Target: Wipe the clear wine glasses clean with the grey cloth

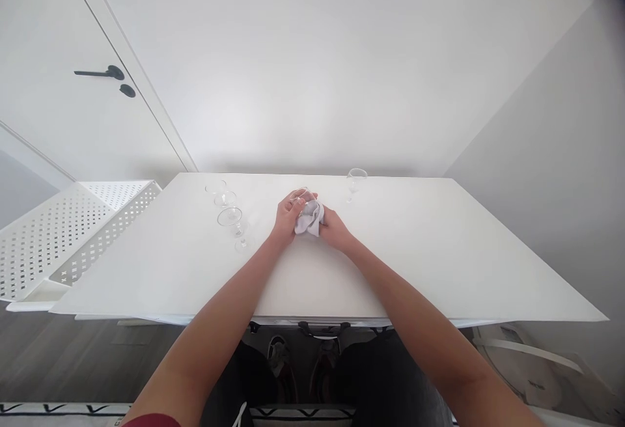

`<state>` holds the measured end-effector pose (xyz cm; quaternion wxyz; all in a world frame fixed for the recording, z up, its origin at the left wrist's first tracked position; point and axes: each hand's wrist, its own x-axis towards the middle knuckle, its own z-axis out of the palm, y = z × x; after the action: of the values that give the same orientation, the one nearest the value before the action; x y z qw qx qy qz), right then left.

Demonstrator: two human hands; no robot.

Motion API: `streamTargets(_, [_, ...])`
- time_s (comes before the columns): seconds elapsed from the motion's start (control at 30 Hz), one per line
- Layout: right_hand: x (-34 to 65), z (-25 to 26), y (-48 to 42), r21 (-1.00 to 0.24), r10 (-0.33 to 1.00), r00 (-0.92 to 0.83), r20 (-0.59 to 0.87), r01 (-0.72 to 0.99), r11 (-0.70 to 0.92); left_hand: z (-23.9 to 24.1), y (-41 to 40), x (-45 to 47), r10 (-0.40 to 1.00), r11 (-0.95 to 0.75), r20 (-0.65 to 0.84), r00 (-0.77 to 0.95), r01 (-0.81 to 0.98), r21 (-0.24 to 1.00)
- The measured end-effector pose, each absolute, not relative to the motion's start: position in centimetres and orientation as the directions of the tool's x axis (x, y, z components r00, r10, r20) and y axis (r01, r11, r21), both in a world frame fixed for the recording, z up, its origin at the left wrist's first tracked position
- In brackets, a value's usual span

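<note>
Over the middle of the white table (415, 264), my left hand (287, 214) grips a clear stemmed glass (301, 195) around its bowl. My right hand (333, 228) presses a small pale grey cloth (310, 219) against that glass. The two hands touch each other around the glass and cloth. Most of the glass is hidden by fingers and fabric.
Three clear stemmed glasses (230, 217) stand in a row at the left of the hands. Another glass (356, 181) stands near the far edge, right of centre. A white perforated rack (73, 232) sits beside the table's left end. A door with a dark handle (100, 73) is at the left.
</note>
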<state>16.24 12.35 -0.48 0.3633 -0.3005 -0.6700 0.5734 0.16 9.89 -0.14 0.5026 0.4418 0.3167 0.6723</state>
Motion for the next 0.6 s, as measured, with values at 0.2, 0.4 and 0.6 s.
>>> streamTargets(0.2, [16.4, -0.1, 12.3, -0.997, 0.739, -0.671, 0.061, -0.069, 0.021, -0.2, 9.9, 0.3, 0.944, -0.324, 0.317, -0.089, -0.412, 0.852])
streamTargets(0.4, [16.1, -0.4, 12.6, -0.997, 0.769, -0.638, 0.051, -0.078, 0.001, -1.1, 10.4, -0.2, 0.936, -0.34, 0.282, -0.213, -0.331, 0.88])
streamTargets(0.6, [17.1, 0.3, 12.7, -0.989, 0.695, -0.718, -0.033, -0.079, -0.129, -1.3, 10.5, -0.5, 0.921, -0.379, 0.34, -0.191, -0.232, 0.896])
